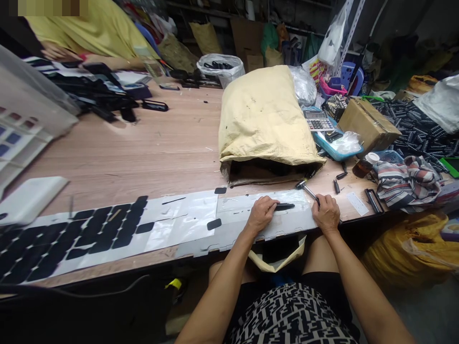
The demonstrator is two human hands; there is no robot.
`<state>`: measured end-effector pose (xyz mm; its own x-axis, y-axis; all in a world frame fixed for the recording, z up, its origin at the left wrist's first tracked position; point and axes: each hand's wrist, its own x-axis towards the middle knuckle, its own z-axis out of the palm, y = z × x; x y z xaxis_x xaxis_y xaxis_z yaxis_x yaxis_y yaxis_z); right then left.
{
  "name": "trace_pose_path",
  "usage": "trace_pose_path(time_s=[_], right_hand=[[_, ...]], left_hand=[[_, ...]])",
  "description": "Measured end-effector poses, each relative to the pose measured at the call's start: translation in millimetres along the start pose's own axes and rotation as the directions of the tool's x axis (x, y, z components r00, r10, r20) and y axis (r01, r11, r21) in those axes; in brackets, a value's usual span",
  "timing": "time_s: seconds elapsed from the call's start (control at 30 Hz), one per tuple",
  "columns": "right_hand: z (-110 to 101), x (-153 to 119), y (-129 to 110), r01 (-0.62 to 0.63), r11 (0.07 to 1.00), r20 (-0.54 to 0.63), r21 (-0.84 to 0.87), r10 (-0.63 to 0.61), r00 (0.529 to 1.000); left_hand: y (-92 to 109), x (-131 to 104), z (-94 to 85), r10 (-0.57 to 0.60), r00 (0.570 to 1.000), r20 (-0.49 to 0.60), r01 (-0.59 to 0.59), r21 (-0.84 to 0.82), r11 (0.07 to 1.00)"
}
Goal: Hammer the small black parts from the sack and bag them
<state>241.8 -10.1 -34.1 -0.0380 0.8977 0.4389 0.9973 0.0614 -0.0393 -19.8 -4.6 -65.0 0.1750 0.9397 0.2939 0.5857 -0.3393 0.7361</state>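
My left hand [262, 213] is closed on a slim black plastic piece [286, 207], whose end sticks out to the right. It rests over a pale sheet [233, 203] taped along the table's near edge. My right hand [327, 213] grips the handle of a small hammer [311, 193]. The hammer's metal head points up and left, just above the sheet. To the left, rows of black rounded flat pieces [103, 229] lie on white paper [163, 229]. Two more such pieces [214, 224] sit nearer to my left hand. Below my hands, an open yellow sack [278, 265] hangs between my knees.
A large yellowish sack [267, 114] lies on the table [172, 138], its mouth facing me. Right of it are a calculator [318, 122], a cardboard box [371, 126] and a brown bottle [362, 168]. A person in a yellow top [96, 28] sits opposite, by piled black parts [96, 91].
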Motion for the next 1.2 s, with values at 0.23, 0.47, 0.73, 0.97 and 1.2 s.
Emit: trace_pose_path(time_s=[0.23, 0.47, 0.73, 0.97, 1.2], right_hand=[[-1.4, 0.6, -0.7, -0.004, 1.000, -0.003, 0.007, 0.004, 1.000], [-0.2, 0.1, 0.0, -0.005, 1.000, -0.003, 0.000, 0.005, 1.000], [1.8, -0.3, 1.1, 0.003, 1.000, -0.013, 0.005, -0.002, 1.000], [1.9, -0.4, 0.9, 0.003, 1.000, -0.020, 0.015, -0.003, 1.000], [0.9, 0.1, 0.5, 0.003, 1.000, -0.023, 0.013, -0.003, 1.000]], left_hand=[[0.4, 0.1, -0.3, -0.001, 1.000, 0.002, 0.001, -0.003, 1.000], [-0.1, -0.3, -1.2, 0.005, 1.000, 0.009, -0.005, -0.016, 1.000], [0.9, -0.6, -2.3, 0.008, 1.000, 0.013, -0.008, -0.020, 1.000], [3.0, -1.4, -4.4, 0.006, 1.000, 0.018, -0.005, -0.045, 0.999], [4.6, -1.3, -5.8, 0.018, 0.999, 0.033, -0.017, -0.055, 0.998]])
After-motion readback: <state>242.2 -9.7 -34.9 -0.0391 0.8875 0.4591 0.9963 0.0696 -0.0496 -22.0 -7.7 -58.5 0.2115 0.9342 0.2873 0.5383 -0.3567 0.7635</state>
